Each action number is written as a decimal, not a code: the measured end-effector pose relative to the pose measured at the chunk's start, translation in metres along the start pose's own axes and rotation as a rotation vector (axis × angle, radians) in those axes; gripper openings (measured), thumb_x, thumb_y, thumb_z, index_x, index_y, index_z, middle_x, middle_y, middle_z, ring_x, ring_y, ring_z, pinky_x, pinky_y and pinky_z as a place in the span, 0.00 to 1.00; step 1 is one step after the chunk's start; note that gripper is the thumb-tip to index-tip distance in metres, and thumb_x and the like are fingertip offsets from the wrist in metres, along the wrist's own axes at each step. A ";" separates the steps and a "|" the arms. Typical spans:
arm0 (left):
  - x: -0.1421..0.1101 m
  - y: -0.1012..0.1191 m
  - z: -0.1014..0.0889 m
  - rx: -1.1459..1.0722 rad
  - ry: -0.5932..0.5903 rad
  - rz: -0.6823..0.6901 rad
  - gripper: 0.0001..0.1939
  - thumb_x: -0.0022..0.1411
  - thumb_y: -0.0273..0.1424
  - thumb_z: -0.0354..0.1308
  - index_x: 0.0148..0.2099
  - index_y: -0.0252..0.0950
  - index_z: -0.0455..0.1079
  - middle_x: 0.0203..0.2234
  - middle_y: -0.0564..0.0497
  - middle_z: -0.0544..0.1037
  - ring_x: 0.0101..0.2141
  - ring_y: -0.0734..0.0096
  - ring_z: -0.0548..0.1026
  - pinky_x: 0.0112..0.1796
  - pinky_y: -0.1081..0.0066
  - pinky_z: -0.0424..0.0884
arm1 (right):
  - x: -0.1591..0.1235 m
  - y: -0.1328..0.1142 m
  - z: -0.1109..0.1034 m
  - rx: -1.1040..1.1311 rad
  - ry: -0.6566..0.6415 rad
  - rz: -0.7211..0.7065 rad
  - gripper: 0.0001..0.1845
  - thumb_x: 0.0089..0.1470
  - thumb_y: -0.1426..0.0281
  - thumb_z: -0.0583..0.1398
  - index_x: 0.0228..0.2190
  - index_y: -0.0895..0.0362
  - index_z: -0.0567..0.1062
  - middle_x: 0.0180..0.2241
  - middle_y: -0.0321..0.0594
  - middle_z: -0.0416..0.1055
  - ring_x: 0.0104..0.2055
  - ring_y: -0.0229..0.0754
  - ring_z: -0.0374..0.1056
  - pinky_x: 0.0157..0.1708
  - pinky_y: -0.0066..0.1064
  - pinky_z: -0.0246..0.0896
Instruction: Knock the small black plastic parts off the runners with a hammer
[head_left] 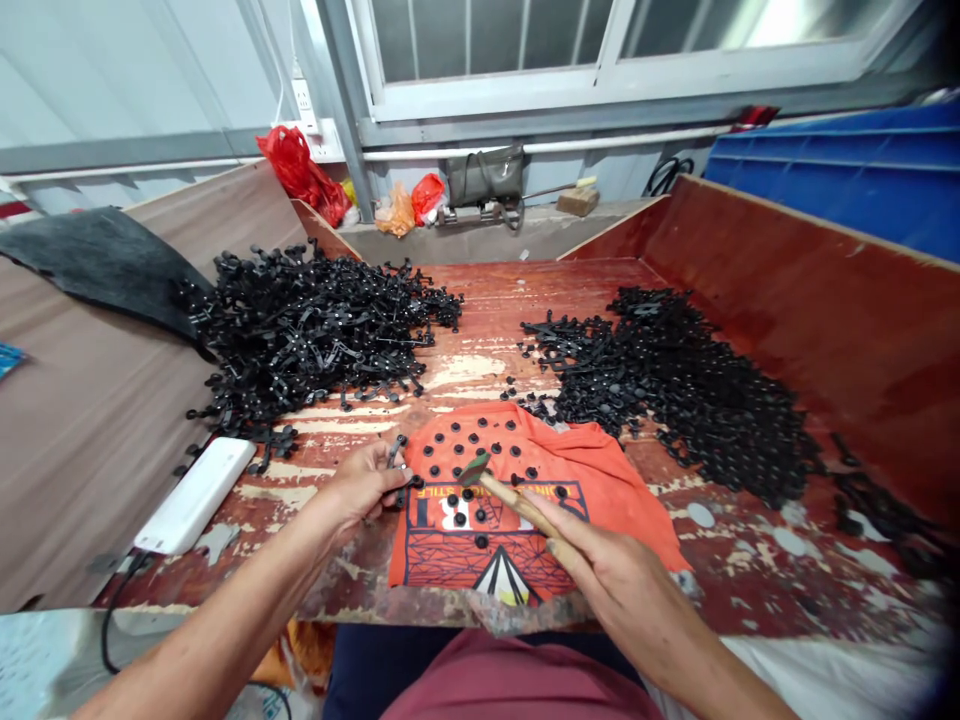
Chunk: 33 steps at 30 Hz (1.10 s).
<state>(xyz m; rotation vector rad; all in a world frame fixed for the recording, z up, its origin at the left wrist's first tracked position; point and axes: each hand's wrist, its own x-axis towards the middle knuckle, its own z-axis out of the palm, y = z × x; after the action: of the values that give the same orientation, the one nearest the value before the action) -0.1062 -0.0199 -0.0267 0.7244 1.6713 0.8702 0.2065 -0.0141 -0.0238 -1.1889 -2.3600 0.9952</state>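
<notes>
My left hand point(367, 485) is closed in a pinch on a black plastic piece point(396, 448) with round ends, at the left edge of an orange printed cloth point(615, 490). Other dark bits show at the fingertips; I cannot tell how many pieces are held. My right hand point(592, 545) grips the wooden handle of a small hammer point(525, 508), its dark greenish head over the cloth, close to my left fingers. Several small round black parts point(481, 541) lie spread across the cloth.
A tangled heap of black pieces point(315, 320) lies at the left, another black pile point(675, 390) at the right. A white power bank point(196, 495) with a cable rests on the left. Wooden side boards point(810, 300) border the worn red table point(480, 340); a blue crate point(840, 175) stands beyond.
</notes>
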 end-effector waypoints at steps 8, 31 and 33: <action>0.001 -0.002 0.001 -0.050 -0.005 0.051 0.21 0.41 0.37 0.69 0.34 0.37 0.63 0.13 0.64 0.65 0.12 0.83 0.58 0.11 0.83 0.52 | 0.026 -0.023 -0.006 -0.136 -0.016 -0.104 0.30 0.69 0.71 0.49 0.65 0.33 0.53 0.51 0.29 0.76 0.45 0.43 0.77 0.42 0.37 0.76; -0.005 -0.008 0.001 -0.138 0.005 -0.001 0.21 0.43 0.36 0.70 0.32 0.37 0.61 0.13 0.62 0.67 0.13 0.82 0.63 0.13 0.82 0.63 | 0.041 -0.041 0.008 -0.336 0.055 -0.217 0.31 0.65 0.73 0.51 0.66 0.41 0.57 0.38 0.36 0.81 0.36 0.44 0.78 0.34 0.30 0.72; -0.006 -0.009 0.000 -0.152 0.018 -0.011 0.21 0.43 0.35 0.70 0.33 0.37 0.61 0.13 0.61 0.68 0.14 0.82 0.64 0.13 0.82 0.64 | 0.042 -0.042 0.009 -0.361 0.008 -0.203 0.31 0.64 0.73 0.53 0.64 0.39 0.60 0.35 0.33 0.81 0.33 0.42 0.78 0.30 0.28 0.70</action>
<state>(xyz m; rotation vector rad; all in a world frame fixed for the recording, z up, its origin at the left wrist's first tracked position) -0.1049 -0.0296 -0.0318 0.6040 1.6040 0.9867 0.1520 -0.0016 -0.0018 -1.0337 -2.6648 0.5112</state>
